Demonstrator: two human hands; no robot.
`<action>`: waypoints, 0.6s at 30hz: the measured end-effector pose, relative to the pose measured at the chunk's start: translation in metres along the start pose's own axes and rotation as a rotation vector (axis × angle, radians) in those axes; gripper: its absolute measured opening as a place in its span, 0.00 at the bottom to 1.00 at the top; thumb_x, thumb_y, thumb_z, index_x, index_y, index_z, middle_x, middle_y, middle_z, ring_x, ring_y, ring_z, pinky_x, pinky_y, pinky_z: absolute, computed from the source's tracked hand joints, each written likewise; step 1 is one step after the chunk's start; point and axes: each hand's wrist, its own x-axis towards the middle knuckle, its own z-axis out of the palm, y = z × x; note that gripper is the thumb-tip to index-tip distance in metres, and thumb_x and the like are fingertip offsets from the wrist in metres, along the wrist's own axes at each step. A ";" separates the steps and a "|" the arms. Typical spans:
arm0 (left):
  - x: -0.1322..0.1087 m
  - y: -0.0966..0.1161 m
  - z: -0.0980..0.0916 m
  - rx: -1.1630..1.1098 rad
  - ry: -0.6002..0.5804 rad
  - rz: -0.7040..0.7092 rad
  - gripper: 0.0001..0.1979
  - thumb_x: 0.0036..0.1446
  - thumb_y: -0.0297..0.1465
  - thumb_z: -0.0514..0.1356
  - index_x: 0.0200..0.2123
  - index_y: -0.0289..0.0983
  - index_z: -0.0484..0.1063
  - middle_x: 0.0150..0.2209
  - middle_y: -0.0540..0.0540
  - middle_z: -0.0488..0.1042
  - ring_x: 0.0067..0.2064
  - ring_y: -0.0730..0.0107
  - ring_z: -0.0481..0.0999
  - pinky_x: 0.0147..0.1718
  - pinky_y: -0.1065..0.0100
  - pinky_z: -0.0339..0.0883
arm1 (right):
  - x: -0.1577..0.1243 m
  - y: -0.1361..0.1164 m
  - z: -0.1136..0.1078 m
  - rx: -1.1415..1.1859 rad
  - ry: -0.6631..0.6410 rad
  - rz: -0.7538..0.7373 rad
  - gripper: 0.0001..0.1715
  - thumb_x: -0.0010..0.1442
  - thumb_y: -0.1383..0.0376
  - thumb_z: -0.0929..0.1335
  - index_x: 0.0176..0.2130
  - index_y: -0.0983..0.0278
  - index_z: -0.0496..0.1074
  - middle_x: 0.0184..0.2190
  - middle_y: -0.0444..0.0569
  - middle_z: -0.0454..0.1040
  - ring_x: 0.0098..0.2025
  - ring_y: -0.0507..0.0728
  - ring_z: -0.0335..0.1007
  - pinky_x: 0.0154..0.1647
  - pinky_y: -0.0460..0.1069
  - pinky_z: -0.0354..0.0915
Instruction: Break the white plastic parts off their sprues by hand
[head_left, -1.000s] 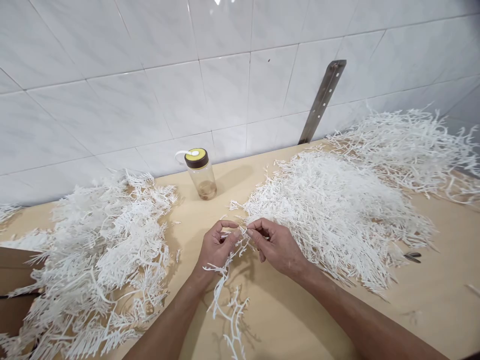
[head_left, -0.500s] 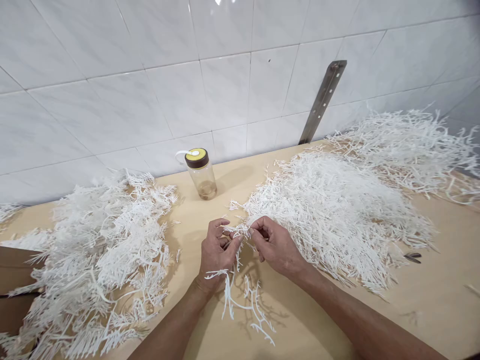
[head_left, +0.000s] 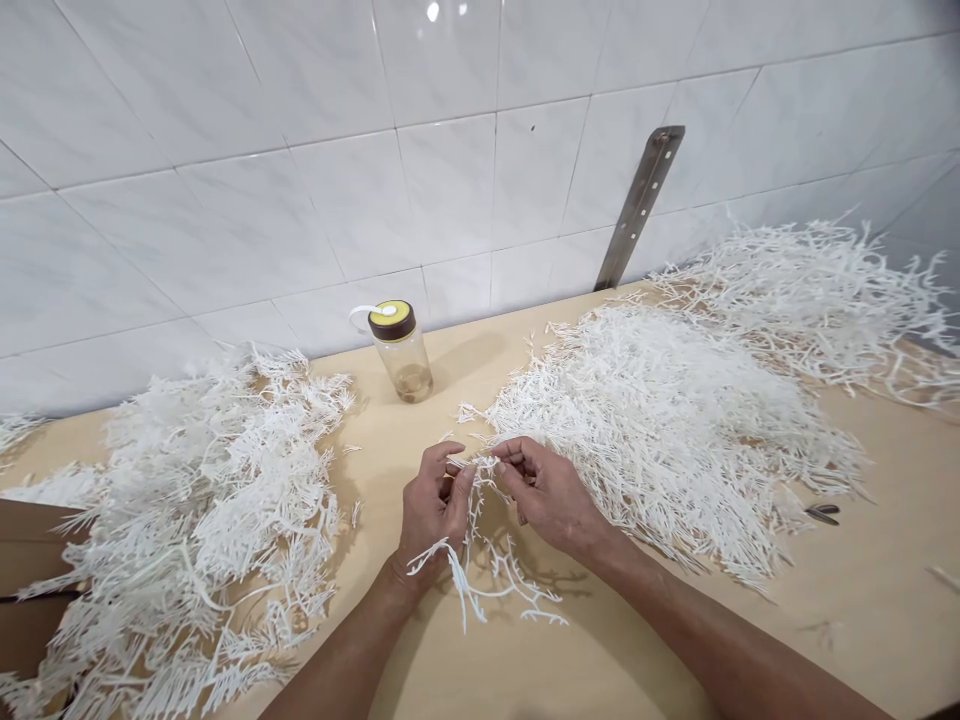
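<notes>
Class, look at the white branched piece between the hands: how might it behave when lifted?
The white branched piece is probably light, since its stems are thin. It looks bendy rather than stiff, hanging in curves below the left hand and right hand. Its many twigs may snag if pushed into the pile nearby.

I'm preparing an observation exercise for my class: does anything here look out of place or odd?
A small dark object stands out beside the right-hand white pile: its colour clashes with all that white, though it is too small to identify. A loose white sprig also lies apart from the left-hand white pile.
</notes>
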 end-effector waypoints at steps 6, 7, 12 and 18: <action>0.003 0.003 0.000 0.016 0.071 -0.055 0.15 0.59 0.41 0.61 0.44 0.40 0.66 0.25 0.57 0.68 0.17 0.81 0.61 0.18 0.76 0.54 | -0.001 -0.003 0.002 0.017 -0.035 -0.046 0.10 0.63 0.60 0.66 0.40 0.63 0.74 0.31 0.47 0.75 0.28 0.52 0.69 0.27 0.48 0.67; 0.004 0.003 -0.001 0.046 0.077 -0.050 0.13 0.59 0.40 0.61 0.42 0.40 0.67 0.25 0.56 0.67 0.17 0.81 0.61 0.18 0.76 0.54 | -0.001 -0.003 0.003 0.032 -0.035 -0.054 0.10 0.62 0.60 0.66 0.40 0.63 0.74 0.31 0.47 0.75 0.30 0.53 0.70 0.28 0.48 0.67; 0.004 0.002 -0.009 0.247 -0.020 0.219 0.05 0.62 0.33 0.60 0.35 0.37 0.70 0.31 0.51 0.68 0.22 0.80 0.64 0.19 0.76 0.58 | 0.001 0.002 0.005 0.110 -0.002 0.024 0.11 0.61 0.59 0.68 0.41 0.63 0.73 0.31 0.46 0.75 0.26 0.52 0.68 0.25 0.47 0.66; 0.002 0.004 -0.012 0.377 -0.067 0.467 0.03 0.60 0.29 0.61 0.39 0.38 0.72 0.35 0.47 0.67 0.29 0.76 0.69 0.23 0.75 0.64 | 0.001 0.001 0.003 0.140 0.004 0.049 0.12 0.61 0.58 0.68 0.42 0.63 0.72 0.29 0.45 0.73 0.24 0.51 0.66 0.22 0.46 0.65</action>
